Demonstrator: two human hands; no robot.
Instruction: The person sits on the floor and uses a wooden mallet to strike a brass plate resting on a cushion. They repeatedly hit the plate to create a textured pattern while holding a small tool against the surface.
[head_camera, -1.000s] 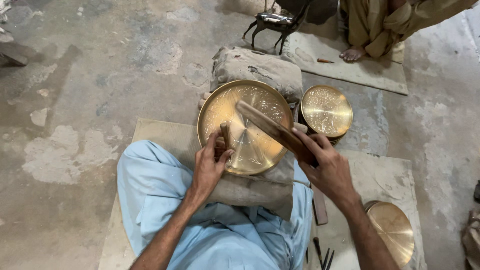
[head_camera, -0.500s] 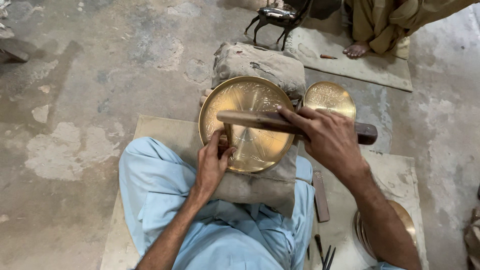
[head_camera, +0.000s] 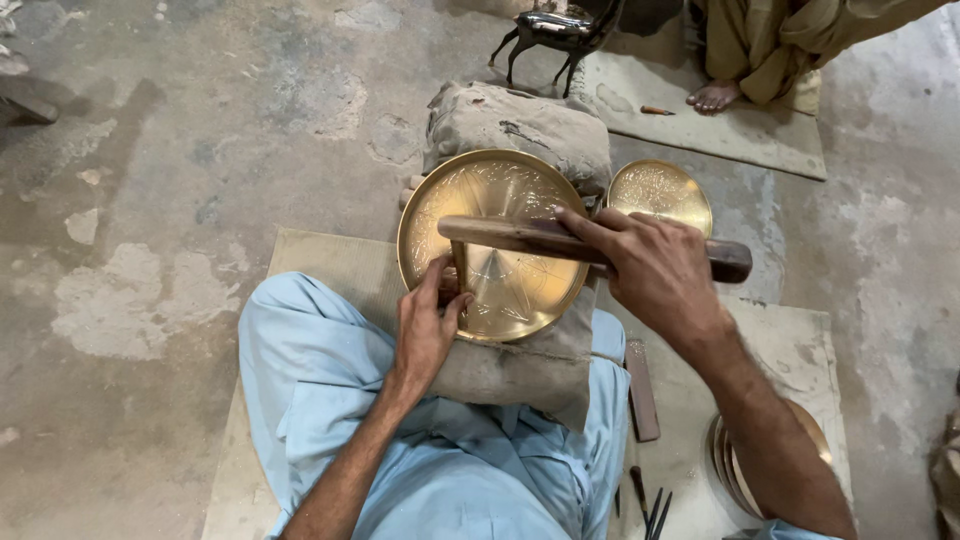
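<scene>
A round engraved brass plate (head_camera: 515, 205) rests tilted on a padded cloth cushion (head_camera: 520, 365) in my lap. My left hand (head_camera: 425, 325) pinches a thin metal chisel (head_camera: 459, 268) upright against the plate's lower left part. My right hand (head_camera: 655, 270) grips a long dark wooden mallet stick (head_camera: 500, 235) held level across the plate, its far end above the chisel top.
A smaller brass plate (head_camera: 660, 192) lies right of the big one. A cloth sandbag (head_camera: 515, 120) sits behind. More brass plates (head_camera: 815, 435) are stacked at lower right, with a flat wooden bar (head_camera: 641, 390) and thin tools (head_camera: 650, 505). Another person's foot (head_camera: 712, 97) and a small metal stand (head_camera: 555, 30) are on a mat.
The wooden stick has swung down from a raised slant to lie level across the plate over the chisel. My left hand has stayed at the chisel.
</scene>
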